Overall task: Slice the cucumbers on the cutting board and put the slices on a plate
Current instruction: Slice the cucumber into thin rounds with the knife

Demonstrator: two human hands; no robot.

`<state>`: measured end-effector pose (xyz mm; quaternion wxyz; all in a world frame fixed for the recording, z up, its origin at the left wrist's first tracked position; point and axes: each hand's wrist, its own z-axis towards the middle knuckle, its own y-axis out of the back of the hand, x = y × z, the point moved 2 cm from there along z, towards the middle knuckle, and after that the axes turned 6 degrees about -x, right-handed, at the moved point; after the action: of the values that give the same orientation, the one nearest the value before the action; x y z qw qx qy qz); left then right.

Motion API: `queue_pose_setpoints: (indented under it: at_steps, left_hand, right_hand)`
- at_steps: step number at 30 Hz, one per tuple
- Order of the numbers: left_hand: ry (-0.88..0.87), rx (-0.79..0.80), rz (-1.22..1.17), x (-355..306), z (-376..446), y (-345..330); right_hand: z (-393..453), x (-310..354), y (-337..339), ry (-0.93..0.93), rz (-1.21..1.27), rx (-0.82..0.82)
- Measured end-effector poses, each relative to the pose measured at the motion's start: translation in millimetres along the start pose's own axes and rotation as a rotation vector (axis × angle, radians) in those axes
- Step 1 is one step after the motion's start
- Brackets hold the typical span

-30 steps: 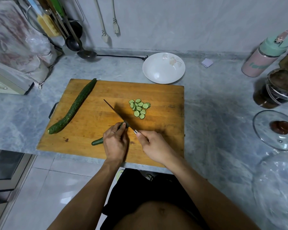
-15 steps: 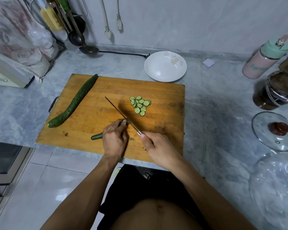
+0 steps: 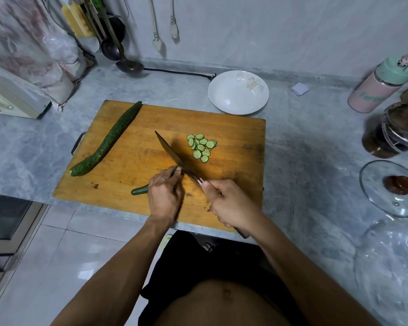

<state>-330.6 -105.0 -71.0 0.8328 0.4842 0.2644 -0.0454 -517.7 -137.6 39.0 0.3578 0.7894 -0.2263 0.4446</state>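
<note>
whole cucumber point(image 3: 106, 140): parked untouched at the board's left, still to be done
left hand point(image 3: 165, 193): fingers curled down on the cucumber stub point(image 3: 140, 190), pinning it
knife point(image 3: 174, 158): gripped tight by the right hand point(image 3: 224, 203), blade resting at the stub's cut end
slices point(image 3: 201, 147): piled mid-board, none moved to the plate point(image 3: 238, 92) yet
step: slicing; next cut probably needs fingertips tucked back

- My left hand point(image 3: 165, 194) lay palm down, its fingers curled over the cucumber piece point(image 3: 140, 190), fingertips tucked close against the knife point(image 3: 174, 156) blade.
- My right hand point(image 3: 226, 205) wrapped the knife's handle, thumb stretched forward along it toward the blade.
- Both my bare forearms reached forward from my body, converging toward the hands.
</note>
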Motion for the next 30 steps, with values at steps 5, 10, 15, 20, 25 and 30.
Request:
queue_pose_setpoints:
  at_steps: [5, 10, 15, 20, 25, 30]
  left_hand:
    - [-0.016, 0.005, 0.000, 4, 1, -1]
    - [0.002, 0.017, -0.007, -1, 1, 2]
    - [0.008, 0.053, -0.028, 0, 0, 8]
    - [-0.028, 0.071, -0.027, 1, 2, 13]
    - [0.017, 0.076, -0.021, 1, 2, 9]
    - [0.029, 0.085, -0.012, 1, 2, 9]
  right_hand:
    - [14, 1, -13, -0.024, -0.037, -0.024]
    - [14, -3, -18, 0.031, -0.117, -0.065]
    - [11, -1, -21, 0.048, -0.144, -0.083]
    - [13, -4, -12, -0.014, -0.082, -0.058]
    - [0, -7, -7, 0.002, -0.091, -0.034]
    - [-8, -2, -5, 0.073, -0.085, -0.054]
